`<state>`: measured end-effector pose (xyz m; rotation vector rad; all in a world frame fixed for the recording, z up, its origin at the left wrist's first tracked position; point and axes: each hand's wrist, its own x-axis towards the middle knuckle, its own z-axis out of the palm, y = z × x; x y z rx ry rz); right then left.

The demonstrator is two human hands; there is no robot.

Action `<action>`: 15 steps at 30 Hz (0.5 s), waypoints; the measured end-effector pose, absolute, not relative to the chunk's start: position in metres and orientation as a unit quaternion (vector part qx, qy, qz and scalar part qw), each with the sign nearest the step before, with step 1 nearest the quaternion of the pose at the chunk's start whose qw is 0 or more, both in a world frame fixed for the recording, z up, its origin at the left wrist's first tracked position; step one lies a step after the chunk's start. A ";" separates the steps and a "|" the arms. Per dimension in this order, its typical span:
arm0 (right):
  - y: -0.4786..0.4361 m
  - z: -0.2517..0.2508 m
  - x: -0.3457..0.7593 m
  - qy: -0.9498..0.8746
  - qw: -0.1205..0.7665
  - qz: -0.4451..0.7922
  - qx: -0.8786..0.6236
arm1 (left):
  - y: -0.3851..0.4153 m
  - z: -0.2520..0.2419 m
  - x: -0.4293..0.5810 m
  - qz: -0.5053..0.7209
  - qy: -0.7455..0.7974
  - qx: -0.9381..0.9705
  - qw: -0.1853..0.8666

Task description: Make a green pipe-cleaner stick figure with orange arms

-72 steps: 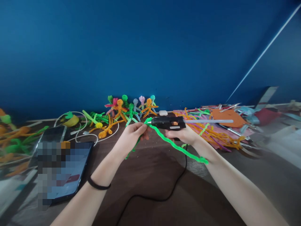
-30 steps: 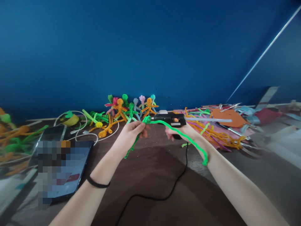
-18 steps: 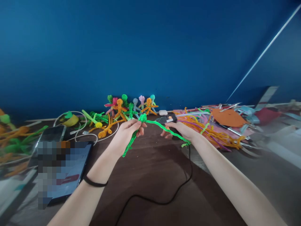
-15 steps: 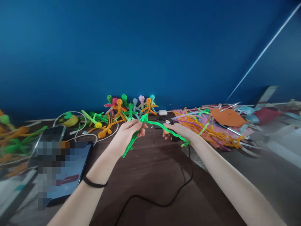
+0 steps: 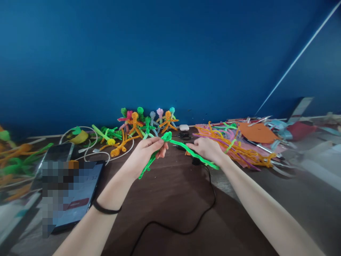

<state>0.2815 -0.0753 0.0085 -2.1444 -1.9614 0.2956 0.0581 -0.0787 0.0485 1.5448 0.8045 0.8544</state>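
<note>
Pinched between the thumb and fingers of my left hand (image 5: pixel 150 151) is a green pipe-cleaner figure (image 5: pixel 167 136). Its wound head stands above the fingertips, and twisted limbs hang below the palm. One long green limb stretches right, passing in front of my right hand (image 5: pixel 209 148). That hand is back-up, its fingers curled over a black and orange corded tool (image 5: pixel 196 161), apparently a glue gun. The hand and the green limb hide most of the tool. Its black cord trails down the table.
Several finished pipe-cleaner figures (image 5: pixel 135 121) stand along the blue wall beside a white earbud case (image 5: pixel 184 127). Loose pipe cleaners (image 5: pixel 250 158) and orange felt (image 5: pixel 258 133) lie right. A tablet (image 5: pixel 80 202), white cable (image 5: pixel 108 156) and more figures lie left.
My right hand has turned back-up and shifted slightly right, and the corded tool has turned with it. The green figure has moved slightly right in my left hand.
</note>
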 end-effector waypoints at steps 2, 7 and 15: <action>-0.079 0.015 0.278 -0.721 0.220 0.136 -0.643 | -0.079 0.048 0.058 0.357 0.349 0.661 0.560; -0.093 0.026 0.259 -0.759 0.427 0.209 -0.444 | -0.078 0.045 0.059 0.350 0.378 0.669 0.536; -0.109 0.036 0.245 -0.835 0.406 0.101 -0.357 | -0.081 0.043 0.064 0.303 0.406 0.735 0.450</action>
